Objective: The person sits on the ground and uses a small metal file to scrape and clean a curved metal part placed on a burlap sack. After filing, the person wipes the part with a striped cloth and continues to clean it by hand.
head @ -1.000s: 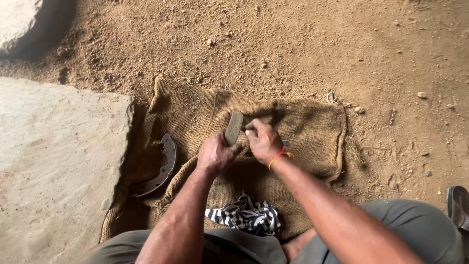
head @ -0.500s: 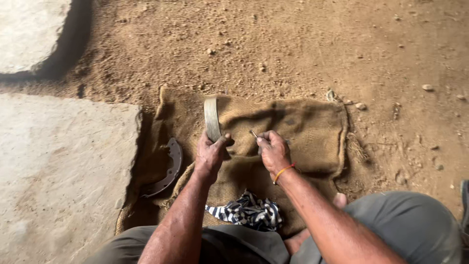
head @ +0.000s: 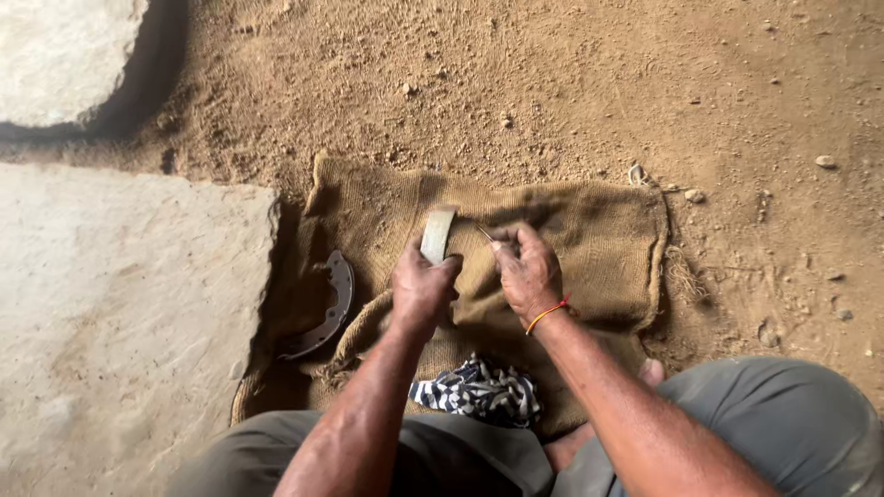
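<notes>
The left hand (head: 422,287) is closed around the lower end of a curved brake shoe (head: 437,234), holding it upright on the burlap sack (head: 599,239) so its long axis runs up and away from the grip. Just to the right of that grip, the right hand (head: 527,272) pinches a thin pointed tool (head: 485,234), tip aimed left toward the shoe's face, close beside it. A second brake shoe (head: 327,308) lies well left of both hands.
</notes>
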